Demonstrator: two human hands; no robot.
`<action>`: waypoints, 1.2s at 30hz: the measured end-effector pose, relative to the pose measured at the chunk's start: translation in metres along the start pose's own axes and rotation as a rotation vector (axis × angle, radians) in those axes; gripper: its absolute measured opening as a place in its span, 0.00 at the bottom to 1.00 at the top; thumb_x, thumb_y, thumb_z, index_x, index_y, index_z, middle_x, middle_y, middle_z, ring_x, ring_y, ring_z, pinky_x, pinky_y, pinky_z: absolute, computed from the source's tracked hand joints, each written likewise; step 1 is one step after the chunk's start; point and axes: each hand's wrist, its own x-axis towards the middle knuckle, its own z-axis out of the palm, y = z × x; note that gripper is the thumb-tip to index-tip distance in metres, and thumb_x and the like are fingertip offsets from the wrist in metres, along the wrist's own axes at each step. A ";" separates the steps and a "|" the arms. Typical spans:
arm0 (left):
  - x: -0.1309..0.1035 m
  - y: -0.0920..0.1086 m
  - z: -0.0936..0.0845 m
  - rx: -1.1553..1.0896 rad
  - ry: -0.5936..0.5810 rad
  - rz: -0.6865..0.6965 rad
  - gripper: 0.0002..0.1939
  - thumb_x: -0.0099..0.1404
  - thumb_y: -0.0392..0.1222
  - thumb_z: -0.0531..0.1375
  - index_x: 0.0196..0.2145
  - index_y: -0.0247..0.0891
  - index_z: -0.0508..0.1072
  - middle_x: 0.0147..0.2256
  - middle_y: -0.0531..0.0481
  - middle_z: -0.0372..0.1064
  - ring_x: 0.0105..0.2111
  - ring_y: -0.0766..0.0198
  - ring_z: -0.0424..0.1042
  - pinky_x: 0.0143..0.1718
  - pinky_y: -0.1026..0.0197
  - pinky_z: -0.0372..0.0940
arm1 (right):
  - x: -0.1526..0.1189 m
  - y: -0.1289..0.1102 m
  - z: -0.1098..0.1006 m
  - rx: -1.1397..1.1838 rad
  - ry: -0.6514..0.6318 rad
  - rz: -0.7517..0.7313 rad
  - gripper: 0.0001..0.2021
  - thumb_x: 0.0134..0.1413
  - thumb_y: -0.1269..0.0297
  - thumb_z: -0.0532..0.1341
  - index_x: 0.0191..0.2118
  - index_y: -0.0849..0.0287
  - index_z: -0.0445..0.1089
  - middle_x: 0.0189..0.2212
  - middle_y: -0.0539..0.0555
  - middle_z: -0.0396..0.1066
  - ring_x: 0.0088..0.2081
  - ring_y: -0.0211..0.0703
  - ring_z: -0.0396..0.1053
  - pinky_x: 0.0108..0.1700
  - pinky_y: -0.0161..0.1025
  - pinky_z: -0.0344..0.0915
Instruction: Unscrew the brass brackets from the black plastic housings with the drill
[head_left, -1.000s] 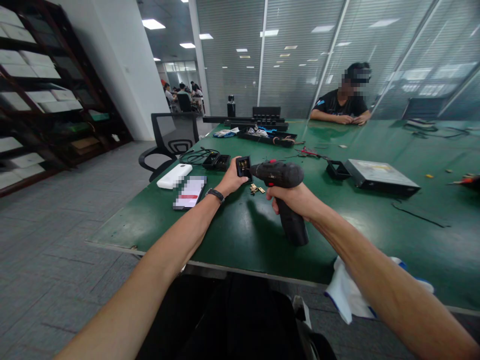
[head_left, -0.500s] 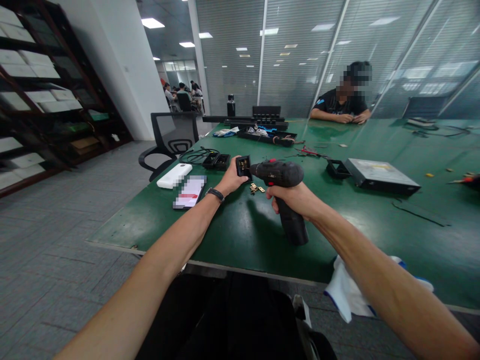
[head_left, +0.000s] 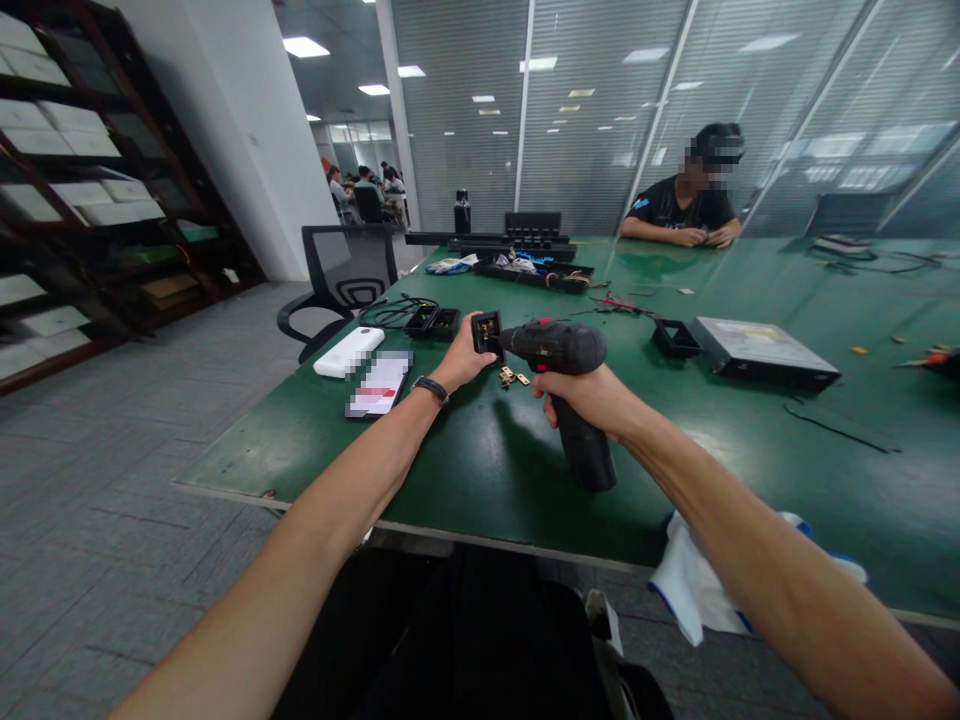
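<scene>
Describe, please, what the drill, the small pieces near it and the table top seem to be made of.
Drill: probably plastic, matte black, judging by its dull surface.
Small pieces: likely metal, perhaps brass, from their gold colour; too small to judge the finish.
Table top: smooth green with glossy reflections; paint or laminate, I cannot tell.

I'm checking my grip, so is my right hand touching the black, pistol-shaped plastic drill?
Touching: the head view shows the right hand wrapped around the handle of the black, pistol-shaped plastic drill, just below its body.
</scene>
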 end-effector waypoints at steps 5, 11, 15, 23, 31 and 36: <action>0.000 0.001 0.000 0.003 0.000 0.007 0.48 0.52 0.31 0.70 0.69 0.34 0.58 0.64 0.34 0.68 0.66 0.44 0.70 0.74 0.40 0.60 | 0.001 0.001 -0.001 -0.011 -0.001 -0.003 0.03 0.46 0.66 0.68 0.27 0.54 0.73 0.14 0.49 0.71 0.16 0.41 0.68 0.18 0.36 0.64; 0.000 0.002 0.001 0.005 0.007 0.001 0.48 0.52 0.29 0.69 0.68 0.35 0.58 0.63 0.36 0.69 0.65 0.46 0.71 0.74 0.41 0.60 | -0.001 -0.002 0.001 -0.009 0.005 -0.017 0.04 0.44 0.66 0.68 0.26 0.54 0.72 0.15 0.49 0.71 0.16 0.41 0.68 0.19 0.35 0.64; -0.001 0.002 0.001 -0.016 0.009 -0.019 0.48 0.53 0.29 0.70 0.69 0.37 0.58 0.63 0.37 0.69 0.65 0.46 0.71 0.74 0.42 0.61 | -0.001 -0.002 0.001 -0.010 0.003 -0.018 0.03 0.44 0.66 0.67 0.26 0.55 0.73 0.15 0.49 0.71 0.16 0.41 0.69 0.19 0.35 0.64; 0.001 -0.003 0.000 0.003 0.000 0.010 0.49 0.52 0.31 0.70 0.70 0.33 0.57 0.65 0.33 0.67 0.66 0.45 0.70 0.74 0.43 0.60 | -0.001 -0.003 0.001 -0.020 0.010 -0.008 0.03 0.44 0.66 0.67 0.25 0.56 0.73 0.14 0.50 0.71 0.16 0.40 0.68 0.19 0.34 0.64; 0.002 -0.006 0.000 -0.008 0.001 0.010 0.49 0.52 0.31 0.70 0.69 0.36 0.58 0.65 0.35 0.68 0.67 0.45 0.70 0.74 0.42 0.60 | -0.001 -0.004 0.002 -0.022 0.018 0.014 0.02 0.44 0.66 0.66 0.26 0.56 0.73 0.13 0.51 0.71 0.16 0.41 0.67 0.19 0.35 0.65; 0.002 -0.006 0.000 0.001 -0.002 0.013 0.49 0.52 0.31 0.70 0.69 0.37 0.57 0.64 0.36 0.68 0.66 0.45 0.71 0.73 0.41 0.62 | -0.002 -0.005 0.002 -0.021 0.021 0.009 0.02 0.43 0.66 0.66 0.25 0.55 0.72 0.14 0.50 0.71 0.16 0.40 0.67 0.19 0.35 0.65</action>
